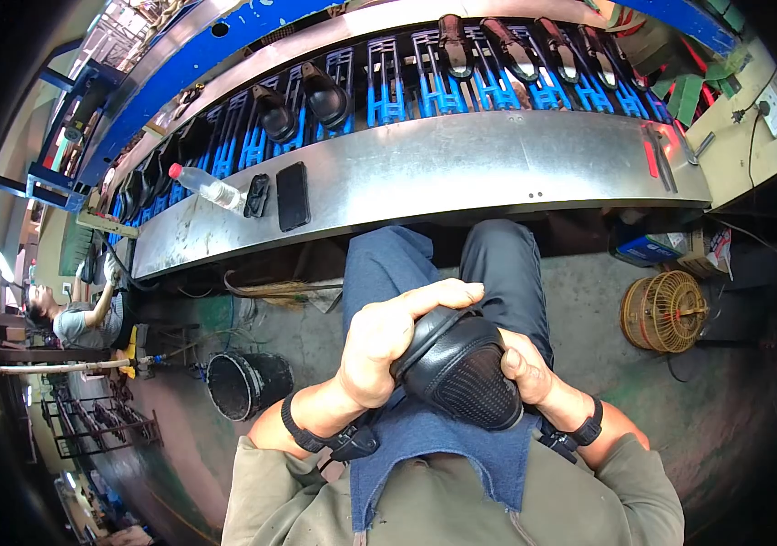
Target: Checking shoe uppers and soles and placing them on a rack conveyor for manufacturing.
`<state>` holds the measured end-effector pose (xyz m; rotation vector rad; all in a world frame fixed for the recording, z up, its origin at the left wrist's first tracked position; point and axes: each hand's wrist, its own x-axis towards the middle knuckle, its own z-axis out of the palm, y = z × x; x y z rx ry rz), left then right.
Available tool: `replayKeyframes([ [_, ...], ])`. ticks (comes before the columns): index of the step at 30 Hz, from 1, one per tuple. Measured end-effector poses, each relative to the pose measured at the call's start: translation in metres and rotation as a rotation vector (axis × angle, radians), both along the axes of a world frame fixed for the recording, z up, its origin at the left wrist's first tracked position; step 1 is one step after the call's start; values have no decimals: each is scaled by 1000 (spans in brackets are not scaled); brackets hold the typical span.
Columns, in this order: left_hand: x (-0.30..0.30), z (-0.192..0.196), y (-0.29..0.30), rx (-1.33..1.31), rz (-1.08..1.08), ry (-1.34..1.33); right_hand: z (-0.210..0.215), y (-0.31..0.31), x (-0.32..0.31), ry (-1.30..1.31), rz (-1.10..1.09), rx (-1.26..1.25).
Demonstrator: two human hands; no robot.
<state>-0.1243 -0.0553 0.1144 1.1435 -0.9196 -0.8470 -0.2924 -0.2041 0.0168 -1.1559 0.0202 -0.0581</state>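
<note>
We held a black leather shoe with a textured rubber sole [461,369] at centre frame, sole up, over our lap. Our left hand [384,341] gripped its left side, fingers [438,296] clamped across the top edge. Our right hand [527,369] clasped its right side, fingers wrapped behind. Upper left, a clear plastic bottle with a red cap [204,186] and a black phone [293,195] lay on the steel table [461,168].

A steel worktop [461,168] curves well beyond the fingers [447,293]. On it, left of them, lie a black phone [293,196], a small dark case [258,195] and a plastic bottle [204,186] (on its side, red cap).
</note>
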Motion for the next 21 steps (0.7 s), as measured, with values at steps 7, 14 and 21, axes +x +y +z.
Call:
replayKeyframes([
  [7, -1, -1, 4, 18, -4, -40, 5, -2, -1, 11, 13, -46],
  [14, -19, 15, 17, 73, 33, -80, -14, -2, -8, 19, 47, -104],
  [21, -15, 14, 17, 105, 13, -628, -19, 0, -8, 53, -82, -31],
])
